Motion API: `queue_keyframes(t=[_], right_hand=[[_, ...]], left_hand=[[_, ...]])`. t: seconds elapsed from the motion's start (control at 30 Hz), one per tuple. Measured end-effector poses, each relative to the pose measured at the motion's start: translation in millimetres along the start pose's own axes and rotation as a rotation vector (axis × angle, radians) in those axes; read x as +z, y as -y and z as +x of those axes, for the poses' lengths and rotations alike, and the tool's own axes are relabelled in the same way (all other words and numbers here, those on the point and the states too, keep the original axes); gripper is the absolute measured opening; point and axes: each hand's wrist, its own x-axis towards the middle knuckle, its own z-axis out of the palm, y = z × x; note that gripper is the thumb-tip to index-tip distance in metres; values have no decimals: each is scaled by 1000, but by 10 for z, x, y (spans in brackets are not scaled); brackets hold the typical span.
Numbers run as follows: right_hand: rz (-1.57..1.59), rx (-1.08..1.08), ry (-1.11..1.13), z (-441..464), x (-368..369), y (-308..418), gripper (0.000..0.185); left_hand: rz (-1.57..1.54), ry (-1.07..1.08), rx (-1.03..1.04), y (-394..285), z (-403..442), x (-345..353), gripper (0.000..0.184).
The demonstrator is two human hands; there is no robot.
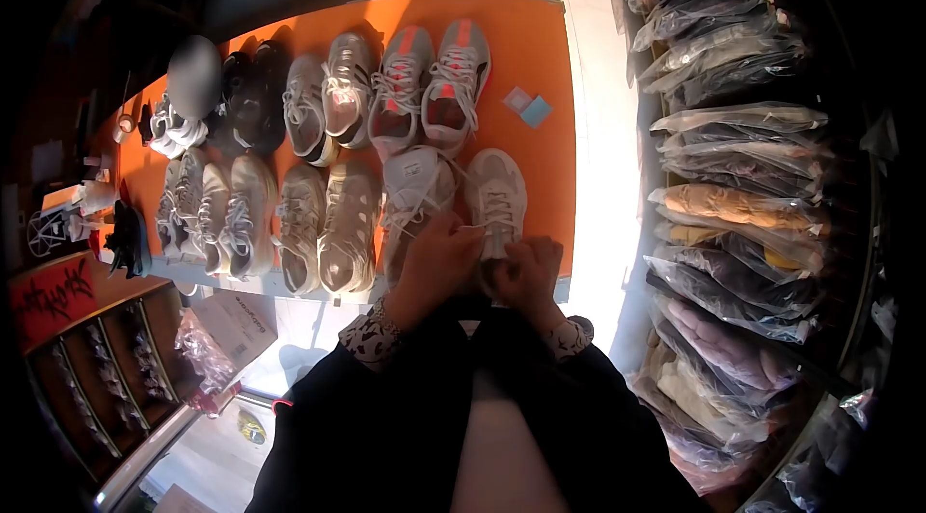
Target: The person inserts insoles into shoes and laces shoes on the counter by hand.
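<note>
A light grey and white sneaker (500, 187) stands at the front right of the orange tabletop, its toe pointing away from me. My left hand (439, 257) is closed at the left side of its laces, with a short white strand of shoelace (475, 229) at the fingertips. On the other side, my right hand (528, 272) is curled closed by the sneaker's opening. Its fingers hide whatever they may grip. A white sneaker (417, 180) stands close on the left, partly covered by my left hand and forearm.
Several pairs of sneakers (347, 214) stand in two rows on the orange table (540, 40). Two small cards (527, 106) lie near its right side. Plastic-wrapped garments (738, 214) line the right. A compartmented rack (106, 368) and a carton (231, 330) are at lower left.
</note>
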Motion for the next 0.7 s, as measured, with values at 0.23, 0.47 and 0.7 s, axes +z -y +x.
queue_keyframes(t=[0.23,0.47,0.7], right_hand=[[-25,30,47,-32,33,-75,43],[6,3,91,-26,51,-77,47],[-72,10,167,34,-2,-21,44]], left_hand=[[233,-7,209,148,121,393,5],[84,37,84,407,-13,520,9],[-98,243,-458,217,96,276,18]])
